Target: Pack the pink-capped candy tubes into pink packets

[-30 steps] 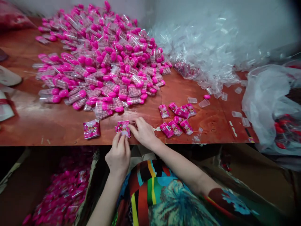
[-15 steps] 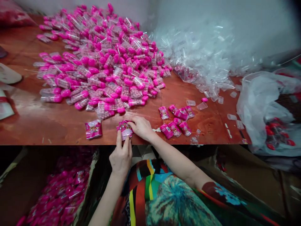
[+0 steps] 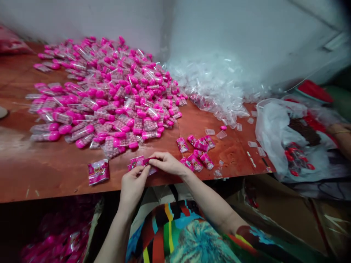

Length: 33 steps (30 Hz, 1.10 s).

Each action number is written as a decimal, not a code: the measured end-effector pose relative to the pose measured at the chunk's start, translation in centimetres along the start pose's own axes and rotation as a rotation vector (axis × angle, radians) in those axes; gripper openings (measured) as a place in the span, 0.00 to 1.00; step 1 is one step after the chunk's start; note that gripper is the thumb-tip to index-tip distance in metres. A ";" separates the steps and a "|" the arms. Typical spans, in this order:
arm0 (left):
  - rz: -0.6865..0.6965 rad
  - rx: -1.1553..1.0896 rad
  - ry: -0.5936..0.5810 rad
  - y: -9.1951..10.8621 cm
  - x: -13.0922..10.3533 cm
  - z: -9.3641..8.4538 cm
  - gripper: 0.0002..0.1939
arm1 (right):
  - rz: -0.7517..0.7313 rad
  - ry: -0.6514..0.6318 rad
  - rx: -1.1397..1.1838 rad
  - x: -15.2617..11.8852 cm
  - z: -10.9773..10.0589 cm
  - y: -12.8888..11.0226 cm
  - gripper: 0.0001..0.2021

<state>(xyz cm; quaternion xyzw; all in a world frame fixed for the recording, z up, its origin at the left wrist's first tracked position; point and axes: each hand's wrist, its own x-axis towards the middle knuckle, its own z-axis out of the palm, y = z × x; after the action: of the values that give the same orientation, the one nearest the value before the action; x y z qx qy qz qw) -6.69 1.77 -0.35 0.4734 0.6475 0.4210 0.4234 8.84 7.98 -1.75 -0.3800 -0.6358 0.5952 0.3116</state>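
My left hand [image 3: 134, 186] and my right hand [image 3: 168, 163] meet near the table's front edge, fingertips pinched on one small pink printed wrapper [image 3: 146, 160]. Fingers cover part of it. Under and beside my fingertips lie more pink printed wrappers [image 3: 136, 160]. To the left rests a stack of flat pink wrappers [image 3: 98, 172]. Right of my right hand, a small group of pink wrapped packets [image 3: 201, 146] lies loose. Behind my hands rises a big heap of clear containers with pink caps [image 3: 117, 98], filled with small pale pink balls.
A pile of clear plastic cups [image 3: 216, 84] stands against the wall. A white plastic bag [image 3: 270, 128] with red-and-clear pieces sits on the right, near another person's arm [image 3: 341, 135]. Below the red-brown table [image 3: 55, 182], a box holds pink packets [image 3: 60, 241].
My view has tilted up and shifted right. My left fingers, earlier pressed on the wrappers on the table, now pinch a wrapper together with my right fingers.
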 end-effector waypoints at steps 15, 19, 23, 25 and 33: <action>-0.352 -0.591 0.028 1.4 3.4 2.4 0.20 | -0.085 0.292 -0.289 3.2 0.7 0.3 0.15; -0.413 -0.653 -0.067 2.0 3.6 1.4 0.21 | -0.089 0.185 -0.369 3.9 0.0 -0.3 0.16; -0.421 -0.677 -0.059 2.7 3.1 0.6 0.19 | -0.142 0.128 -0.581 5.2 -1.5 -1.0 0.19; -0.412 -0.681 -0.003 2.7 2.9 0.4 0.19 | -0.189 0.192 -0.814 6.2 -2.2 -1.2 0.16; -0.428 -0.816 0.117 2.1 1.9 0.7 0.18 | -0.086 0.271 -1.097 5.7 -1.9 -1.3 0.16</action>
<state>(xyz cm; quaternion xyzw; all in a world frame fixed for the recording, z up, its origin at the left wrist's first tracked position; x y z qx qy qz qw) -5.89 4.10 1.15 0.0993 0.5349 0.5706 0.6152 7.30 13.84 -0.65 -0.5331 -0.8212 0.1102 0.1712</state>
